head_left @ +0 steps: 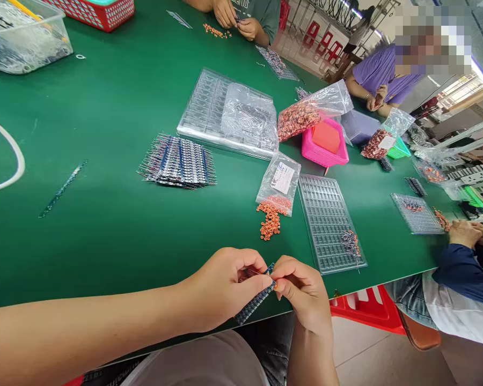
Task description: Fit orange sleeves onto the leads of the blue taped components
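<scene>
My left hand [225,287] is closed on a blue taped strip of small wire-leaded components [254,304] at the near edge of the green table [112,118]. My right hand [301,292] pinches at the strip's upper end, fingertips touching those of the left hand; what the pinch holds is too small to make out. A loose heap of small orange parts [269,221] lies just beyond my hands, spilling from a clear bag with a white label [279,182]. To its right lies a clear compartment tray [330,222] with a few finished parts in it.
A pile of component strips [179,162] and a single strip [62,188] lie left of centre. Stacked clear trays [225,112], bags of orange parts [300,118], a pink basket [325,143] and a clear bin [22,35] stand further back. Other people's hands work at the far and right edges.
</scene>
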`<control>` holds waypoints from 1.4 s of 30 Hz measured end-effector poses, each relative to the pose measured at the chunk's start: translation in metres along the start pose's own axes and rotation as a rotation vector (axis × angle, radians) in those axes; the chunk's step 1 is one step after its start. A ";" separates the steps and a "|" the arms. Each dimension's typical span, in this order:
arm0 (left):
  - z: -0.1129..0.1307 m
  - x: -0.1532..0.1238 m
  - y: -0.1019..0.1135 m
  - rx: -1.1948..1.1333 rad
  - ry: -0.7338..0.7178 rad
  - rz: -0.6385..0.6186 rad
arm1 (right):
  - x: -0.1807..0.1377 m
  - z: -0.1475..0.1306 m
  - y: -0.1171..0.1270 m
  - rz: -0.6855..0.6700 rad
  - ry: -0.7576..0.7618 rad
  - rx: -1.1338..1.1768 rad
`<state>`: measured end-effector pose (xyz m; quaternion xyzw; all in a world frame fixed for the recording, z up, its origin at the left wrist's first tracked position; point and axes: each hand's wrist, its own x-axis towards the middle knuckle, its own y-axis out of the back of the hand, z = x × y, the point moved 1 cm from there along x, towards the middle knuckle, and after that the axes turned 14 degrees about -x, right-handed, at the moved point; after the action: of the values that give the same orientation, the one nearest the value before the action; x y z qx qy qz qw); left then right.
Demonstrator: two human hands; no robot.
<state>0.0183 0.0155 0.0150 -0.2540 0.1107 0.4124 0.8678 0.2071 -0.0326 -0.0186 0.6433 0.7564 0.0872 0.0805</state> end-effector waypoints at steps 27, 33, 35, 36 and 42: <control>-0.008 0.007 0.004 -0.118 -0.053 0.182 | -0.004 0.007 -0.004 0.170 -0.068 -0.047; -0.008 0.006 0.003 -0.080 -0.070 0.189 | -0.004 0.007 -0.004 0.171 -0.085 -0.049; -0.008 0.006 0.003 -0.076 -0.062 0.182 | -0.005 0.007 -0.004 0.172 -0.086 -0.051; -0.009 0.006 0.003 -0.072 -0.058 0.178 | -0.005 0.007 -0.004 0.173 -0.086 -0.052; -0.005 0.003 0.003 0.000 -0.065 0.162 | -0.003 0.002 -0.005 0.181 -0.082 -0.078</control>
<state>0.0180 0.0166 0.0080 -0.2306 0.1025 0.4893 0.8348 0.2032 -0.0365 -0.0221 0.7084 0.6872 0.0972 0.1284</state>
